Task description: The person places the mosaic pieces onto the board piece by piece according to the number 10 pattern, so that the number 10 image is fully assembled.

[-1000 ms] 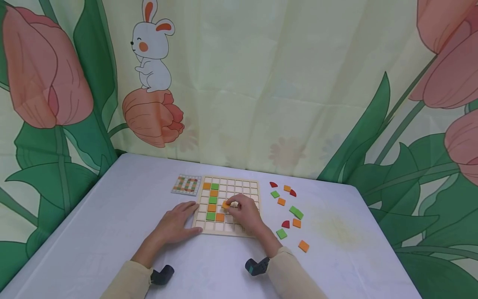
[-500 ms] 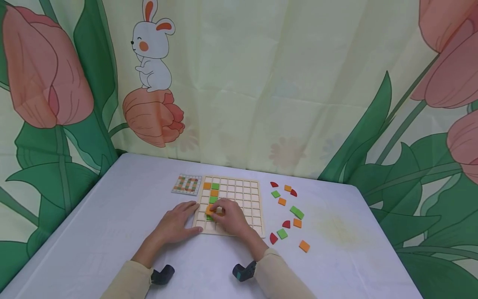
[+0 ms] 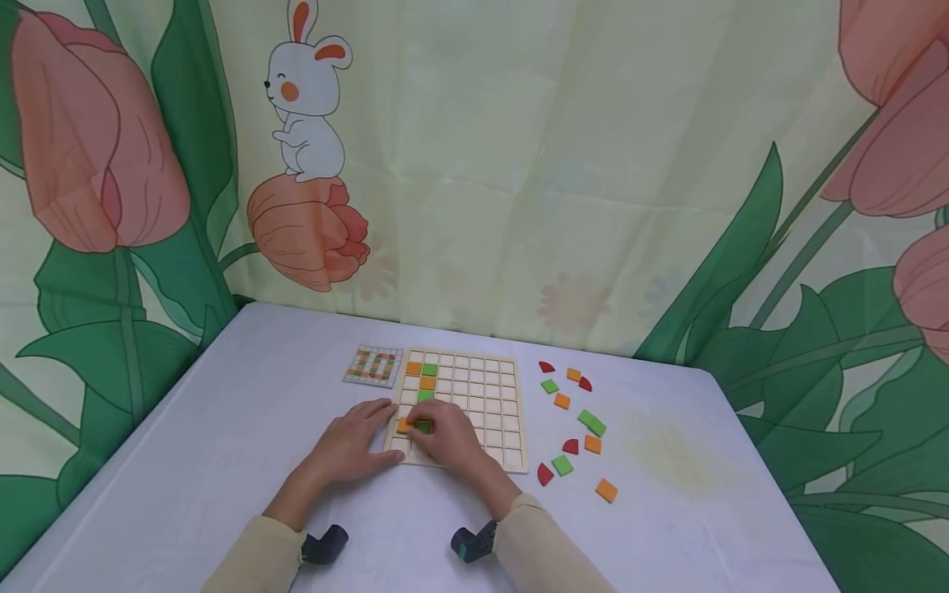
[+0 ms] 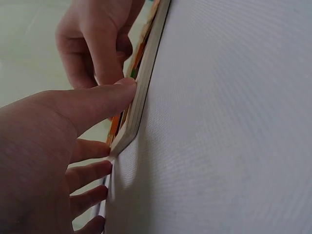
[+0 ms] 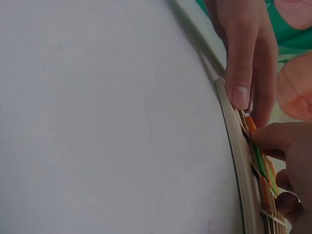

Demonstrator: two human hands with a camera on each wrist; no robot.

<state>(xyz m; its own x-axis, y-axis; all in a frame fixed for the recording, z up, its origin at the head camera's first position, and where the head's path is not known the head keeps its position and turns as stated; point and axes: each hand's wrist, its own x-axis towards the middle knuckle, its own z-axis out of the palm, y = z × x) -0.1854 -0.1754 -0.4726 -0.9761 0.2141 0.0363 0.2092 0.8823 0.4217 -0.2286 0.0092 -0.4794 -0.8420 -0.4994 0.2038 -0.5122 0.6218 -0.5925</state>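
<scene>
The orange tile [image 3: 404,426] was at the near-left part of the board [image 3: 493,405], over the left column, second row from the board's near edge; whether it sat flat in its cell could not be told. The right hand [image 3: 448,436] had its thumb and fingers bent together in a pinch on this tile, reaching over the board's left half. The left hand [image 3: 348,445] lay at the board's near-left corner, fingers extended and thumb spread well apart from them; it gripped nothing, the thumb resting on the board's near rim and the fingertips at its left edge. A green tile [image 3: 423,427] showed partly beneath the right hand, one column in from the board's left edge. Farther up that column lay another green tile [image 3: 426,396], an orange one [image 3: 427,383] and a green one [image 3: 430,370], with a further orange one [image 3: 413,368] to the left of the last. Just left of the board's far corner was a pattern card [image 3: 373,366]. To the board's right were scattered four red quarter-rounds [image 3: 546,366], four loose orange squares [image 3: 606,491], two green squares [image 3: 562,465] and a green rectangle [image 3: 592,422]. Behind the board hung a curtain [image 3: 474,181] printed with tulips and a rabbit [image 3: 307,140].
</scene>
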